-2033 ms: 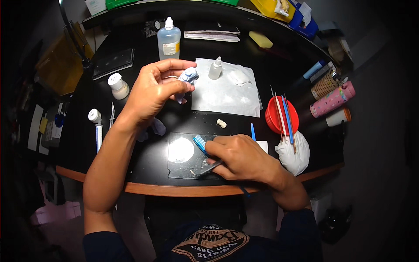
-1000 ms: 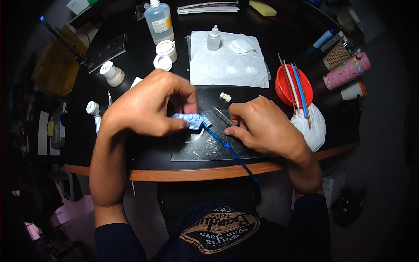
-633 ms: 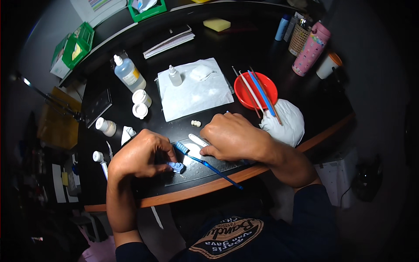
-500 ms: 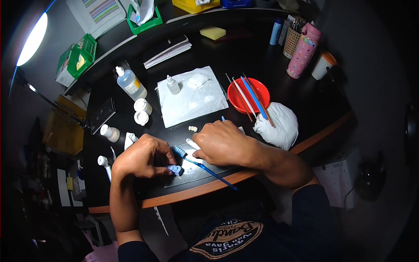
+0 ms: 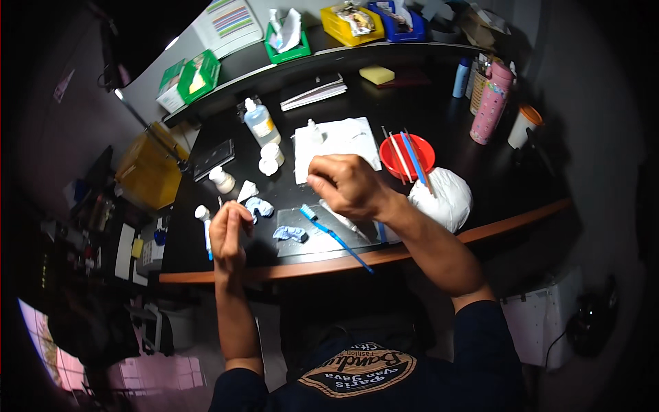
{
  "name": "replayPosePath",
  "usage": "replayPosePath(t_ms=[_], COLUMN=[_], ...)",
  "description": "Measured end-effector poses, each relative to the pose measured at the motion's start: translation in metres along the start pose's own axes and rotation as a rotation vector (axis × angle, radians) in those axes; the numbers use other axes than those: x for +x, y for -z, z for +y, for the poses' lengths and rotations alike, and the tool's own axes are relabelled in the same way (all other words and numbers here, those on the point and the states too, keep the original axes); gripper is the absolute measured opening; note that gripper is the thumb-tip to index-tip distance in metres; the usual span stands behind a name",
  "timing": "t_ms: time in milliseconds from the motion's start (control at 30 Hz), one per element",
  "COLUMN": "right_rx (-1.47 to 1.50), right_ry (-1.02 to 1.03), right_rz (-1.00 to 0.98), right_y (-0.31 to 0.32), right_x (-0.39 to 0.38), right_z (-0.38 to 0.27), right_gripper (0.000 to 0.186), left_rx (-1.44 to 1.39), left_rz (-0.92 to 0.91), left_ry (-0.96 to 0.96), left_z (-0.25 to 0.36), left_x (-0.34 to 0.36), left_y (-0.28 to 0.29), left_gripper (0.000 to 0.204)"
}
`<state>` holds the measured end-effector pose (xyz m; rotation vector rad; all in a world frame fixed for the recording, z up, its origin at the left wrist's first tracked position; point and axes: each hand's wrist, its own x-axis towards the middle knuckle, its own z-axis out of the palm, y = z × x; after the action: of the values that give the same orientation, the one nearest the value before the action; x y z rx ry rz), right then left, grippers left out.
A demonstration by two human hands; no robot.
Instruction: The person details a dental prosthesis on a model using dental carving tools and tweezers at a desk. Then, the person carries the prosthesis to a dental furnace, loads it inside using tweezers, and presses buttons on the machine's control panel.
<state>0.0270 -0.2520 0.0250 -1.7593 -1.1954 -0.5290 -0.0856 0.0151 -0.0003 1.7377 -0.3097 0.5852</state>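
Note:
My left hand (image 5: 231, 230) hovers at the desk's left front with its fingers curled in; whatever they may hold is hidden. Close to it lie two pale-blue curved lumpy pieces, one just behind (image 5: 259, 208) and another to its right (image 5: 290, 234) on a dark flat plate (image 5: 292, 250). Closed and raised, my right hand (image 5: 347, 184) is over the plate's far side, thumb against the fingers; any content is out of sight. A blue toothbrush (image 5: 332, 236) lies across the plate, its handle passing the desk edge. Beside it rests a slim white stick-like tool (image 5: 341, 216).
White paper (image 5: 357, 137) carries a small dropper bottle (image 5: 315, 132). Left of it stand a clear squeeze bottle (image 5: 262, 123) and white jars (image 5: 271, 159). A red bowl (image 5: 425, 147) with several slim tools, a white bag (image 5: 443, 199) and a pink flask (image 5: 491, 103) are at right.
My left hand has let go of the blue piece and moved left. My right hand has lifted off the plate. The whole view has shifted, and the second blue piece now shows.

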Motion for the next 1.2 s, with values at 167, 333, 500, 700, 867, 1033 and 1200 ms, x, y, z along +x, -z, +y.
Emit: replayPosePath(t_ms=[167, 333, 500, 700, 867, 1033, 1200], right_rx=[0.450, 1.343, 1.692, 1.309, 1.063, 1.700, 1.893], right_ry=[-0.008, 0.286, 0.367, 0.553, 0.404, 0.098, -0.097], right_rz=[0.012, -0.430, -0.066, -0.721, -0.690, -0.259, 0.327], right_y=[0.019, 0.027, -0.020, -0.011, 0.005, -0.020, -0.007], right_x=[-0.005, -0.022, -0.033, -0.038, -0.044, -0.032, -0.058], right_z=[-0.063, -0.180, -0.237, -0.218, -0.234, -0.256, -0.334], right_gripper=[0.003, 0.065, 0.029, 0.022, 0.015, 0.050, 0.045], left_rx=[0.057, 0.346, 0.415, 0.481, 0.466, 0.483, 0.537], left_rz=[0.116, 0.103, 0.235, 0.213, 0.175, 0.243, 0.247], left_ry=[0.153, 0.062, 0.087, 0.053, 0.054, 0.082, 0.024], left_z=[-0.014, -0.007, -0.010, -0.003, -0.003, -0.007, -0.007], left_x=[-0.094, -0.092, -0.094, -0.097, -0.094, -0.100, -0.094], left_y=[0.036, 0.026, 0.026, 0.019, 0.018, 0.026, 0.011], left_gripper=[0.022, 0.012, 0.006, 0.005, 0.006, 0.004, 0.005])
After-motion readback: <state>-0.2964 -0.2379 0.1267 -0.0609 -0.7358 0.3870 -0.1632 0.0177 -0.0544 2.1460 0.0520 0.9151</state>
